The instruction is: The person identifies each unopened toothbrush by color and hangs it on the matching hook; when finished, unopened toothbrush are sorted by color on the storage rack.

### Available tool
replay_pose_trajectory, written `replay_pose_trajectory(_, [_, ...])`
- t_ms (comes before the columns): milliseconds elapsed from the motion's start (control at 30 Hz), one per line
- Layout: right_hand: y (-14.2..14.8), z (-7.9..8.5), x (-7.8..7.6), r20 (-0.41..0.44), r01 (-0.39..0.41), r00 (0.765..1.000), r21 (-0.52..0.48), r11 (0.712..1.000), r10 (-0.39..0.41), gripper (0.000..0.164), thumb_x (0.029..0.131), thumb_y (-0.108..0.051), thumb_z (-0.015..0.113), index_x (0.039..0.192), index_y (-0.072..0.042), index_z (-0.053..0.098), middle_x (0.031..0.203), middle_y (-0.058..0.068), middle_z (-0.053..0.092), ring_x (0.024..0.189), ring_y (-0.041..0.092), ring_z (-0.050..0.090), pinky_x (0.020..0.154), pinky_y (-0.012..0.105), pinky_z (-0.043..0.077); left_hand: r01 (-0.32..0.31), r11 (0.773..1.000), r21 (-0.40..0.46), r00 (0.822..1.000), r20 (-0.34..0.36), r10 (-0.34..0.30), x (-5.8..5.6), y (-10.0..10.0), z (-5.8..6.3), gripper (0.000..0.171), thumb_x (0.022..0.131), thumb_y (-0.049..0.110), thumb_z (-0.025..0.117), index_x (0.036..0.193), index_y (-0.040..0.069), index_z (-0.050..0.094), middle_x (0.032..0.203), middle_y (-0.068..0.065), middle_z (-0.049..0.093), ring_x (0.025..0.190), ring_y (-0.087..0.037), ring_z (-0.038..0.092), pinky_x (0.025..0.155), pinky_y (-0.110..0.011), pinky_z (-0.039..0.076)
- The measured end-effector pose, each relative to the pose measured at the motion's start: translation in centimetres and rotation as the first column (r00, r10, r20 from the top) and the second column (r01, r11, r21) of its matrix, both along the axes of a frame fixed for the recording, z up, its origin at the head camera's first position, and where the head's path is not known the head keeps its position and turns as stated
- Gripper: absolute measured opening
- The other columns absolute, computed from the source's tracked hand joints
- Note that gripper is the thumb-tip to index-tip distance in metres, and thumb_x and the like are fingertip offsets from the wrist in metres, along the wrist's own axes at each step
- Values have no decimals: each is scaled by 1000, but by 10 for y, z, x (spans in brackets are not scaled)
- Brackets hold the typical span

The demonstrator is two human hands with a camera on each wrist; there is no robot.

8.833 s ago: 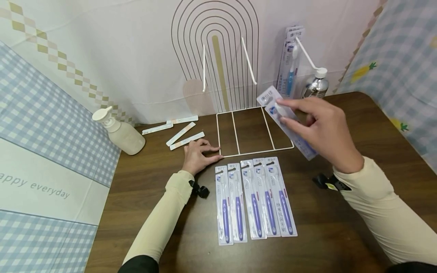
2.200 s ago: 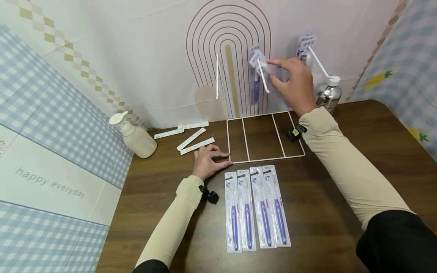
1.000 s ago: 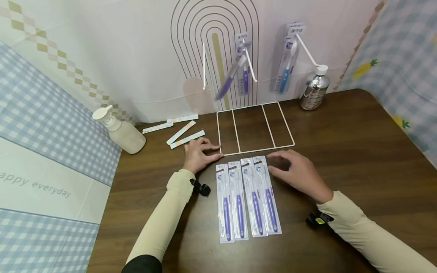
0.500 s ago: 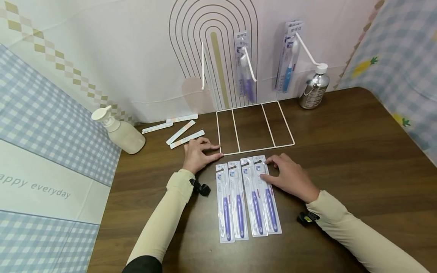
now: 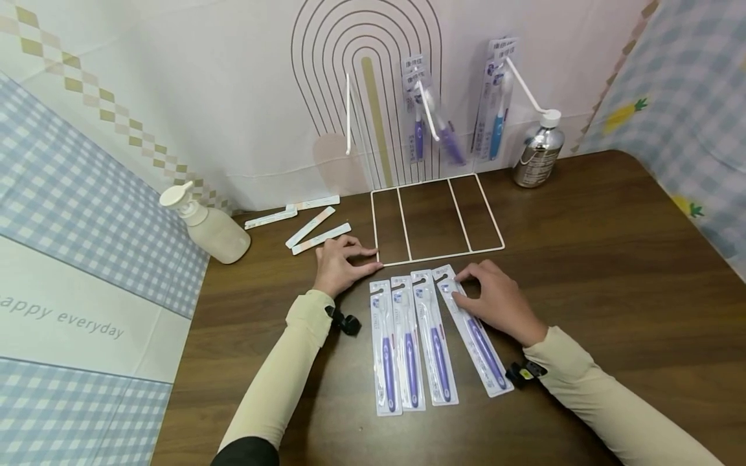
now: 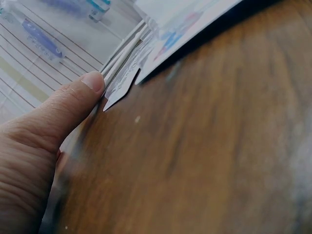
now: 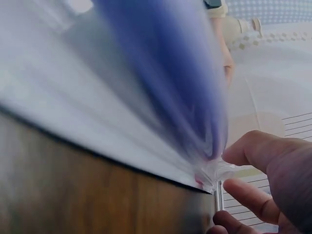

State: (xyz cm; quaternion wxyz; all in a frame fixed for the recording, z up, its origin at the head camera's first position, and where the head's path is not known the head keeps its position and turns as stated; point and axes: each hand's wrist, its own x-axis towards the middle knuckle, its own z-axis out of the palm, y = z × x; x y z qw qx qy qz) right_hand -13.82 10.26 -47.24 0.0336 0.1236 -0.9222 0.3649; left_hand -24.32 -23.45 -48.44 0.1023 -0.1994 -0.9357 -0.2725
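My right hand (image 5: 497, 303) pinches a packaged toothbrush (image 5: 473, 331) with a purple handle near its head end. The pack slants, its lower end swung right, apart from three similar packaged toothbrushes (image 5: 411, 346) lying upright in a row. Its purple handle (image 7: 180, 73) looms large in the right wrist view. My left hand (image 5: 344, 265) holds the front left corner of a white wire rack (image 5: 440, 257) between thumb and fingers; the thumb (image 6: 80, 100) lies against the wire in the left wrist view. Purple toothbrushes (image 5: 419, 139) hang from the rack's middle hook (image 5: 428, 111).
Blue packaged toothbrushes (image 5: 495, 133) hang on the right hook (image 5: 524, 85); the left hook (image 5: 348, 116) is bare. A silver bottle (image 5: 537, 158) stands behind right. At left are a pump bottle (image 5: 215, 233) and several paper strips (image 5: 310, 226) on the brown table (image 5: 600, 246).
The right hand hung a purple toothbrush on the middle hook, then came down to the row and took the rightmost pack, which now tilts outward. The hung one still swings. The left hand stays put.
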Motion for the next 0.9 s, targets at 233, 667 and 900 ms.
replay_pose_trajectory(233, [6, 7, -2, -19, 39, 999, -31, 999, -40, 27, 89, -21, 81, 111, -7, 74, 105, 15, 70, 87, 33, 67, 79, 51, 52, 1, 1000, 7, 1000, 7, -1, 1, 0, 1, 33, 81, 46, 93, 109, 32, 86, 112, 5, 66, 105, -27, 51, 93, -54, 30])
replay_pose_trajectory(667, [21, 63, -14, -268, 57, 958, -164, 985, -100, 31, 89, -13, 84, 117, -13, 72, 98, 6, 79, 57, 14, 52, 50, 26, 40, 1, 1000, -2, 1000, 4, -1, 0, -1, -1, 34, 81, 48, 92, 110, 32, 85, 113, 5, 66, 104, -26, 51, 93, -54, 30])
replay_pose_trajectory(900, [32, 115, -33, -511, 41, 853, -133, 990, -104, 39, 85, -4, 87, 121, -9, 72, 98, 7, 77, 58, 13, 50, 57, 18, 38, -3, 1000, -13, 1000, 11, 3, 1, -1, 1, 34, 81, 49, 92, 111, 33, 85, 115, 4, 66, 105, -26, 51, 94, -54, 30])
